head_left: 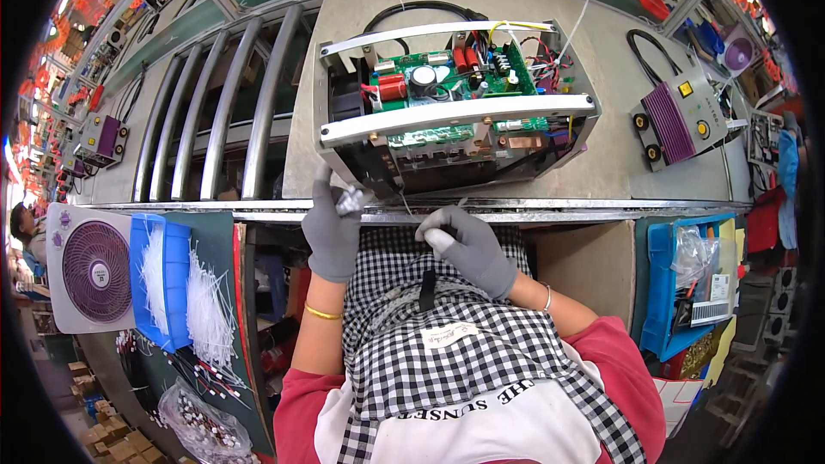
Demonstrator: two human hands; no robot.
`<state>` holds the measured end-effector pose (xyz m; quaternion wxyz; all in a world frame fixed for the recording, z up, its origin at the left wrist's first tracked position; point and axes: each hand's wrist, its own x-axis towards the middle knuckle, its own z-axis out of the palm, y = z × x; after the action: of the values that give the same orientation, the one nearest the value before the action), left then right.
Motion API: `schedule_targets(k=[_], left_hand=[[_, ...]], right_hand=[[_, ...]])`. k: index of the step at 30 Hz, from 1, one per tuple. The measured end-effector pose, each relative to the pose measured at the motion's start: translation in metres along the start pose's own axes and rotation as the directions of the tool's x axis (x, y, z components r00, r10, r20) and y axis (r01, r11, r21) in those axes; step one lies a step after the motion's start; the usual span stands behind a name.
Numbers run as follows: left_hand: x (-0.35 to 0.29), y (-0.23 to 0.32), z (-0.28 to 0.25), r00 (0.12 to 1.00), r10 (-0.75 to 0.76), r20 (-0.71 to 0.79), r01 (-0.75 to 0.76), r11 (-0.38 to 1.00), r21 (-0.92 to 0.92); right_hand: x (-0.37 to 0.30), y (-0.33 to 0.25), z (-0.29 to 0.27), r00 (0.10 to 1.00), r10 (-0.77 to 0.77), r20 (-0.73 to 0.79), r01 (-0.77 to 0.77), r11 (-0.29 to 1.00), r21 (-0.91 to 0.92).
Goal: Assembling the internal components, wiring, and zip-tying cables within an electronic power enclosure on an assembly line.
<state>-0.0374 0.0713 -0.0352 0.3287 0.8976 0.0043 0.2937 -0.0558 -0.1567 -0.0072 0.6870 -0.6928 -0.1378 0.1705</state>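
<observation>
An opened electrical unit [460, 107] with a green circuit board, red components and two pale metal rails stands on the bench in front of me. My left hand [333, 232], in a grey glove, is at its near left corner, one finger stretched up beside the frame. The other fingers are bent around a whitish, shiny patch that I cannot make out. My right hand [468, 249], also gloved, is closed in a pinch just off the bench edge, right of the left hand. A thin white strand [406, 195], like a cable tie, hangs from the unit's near side between both hands.
Metal rollers [228, 112] lie left of the unit; a purple-sided unit [675, 125] stands right. A blue bin [161, 279] and loose white cable ties [210, 309] sit lower left by a fan [99, 273]. Another blue bin [660, 288] holds plastic bags at right.
</observation>
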Motion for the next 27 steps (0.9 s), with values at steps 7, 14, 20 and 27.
schedule_targets(k=[7, 14, 20, 27], left_hand=[[0.029, -0.021, -0.013, 0.991, -0.103, 0.081, 0.118, 0.971, -0.207], [0.007, -0.015, -0.079, 0.993, -0.074, 0.089, 0.080, 0.995, -0.066], [-0.067, -0.059, -0.220, 0.893, -0.247, -0.375, 0.364, 0.889, 0.279], [-0.236, -0.176, -0.417, 0.423, -0.393, -0.816, 0.890, 0.013, 0.456]], right_hand=[[0.009, 0.007, 0.031, 0.987, -0.014, 0.162, 0.043, 0.983, -0.176], [-0.012, 0.007, 0.059, 0.962, 0.115, 0.246, -0.031, 0.946, -0.321], [-0.008, 0.014, 0.082, 0.900, 0.108, 0.422, 0.063, 0.926, -0.372], [0.001, 0.016, 0.114, 0.800, 0.041, 0.599, 0.262, 0.873, -0.410]])
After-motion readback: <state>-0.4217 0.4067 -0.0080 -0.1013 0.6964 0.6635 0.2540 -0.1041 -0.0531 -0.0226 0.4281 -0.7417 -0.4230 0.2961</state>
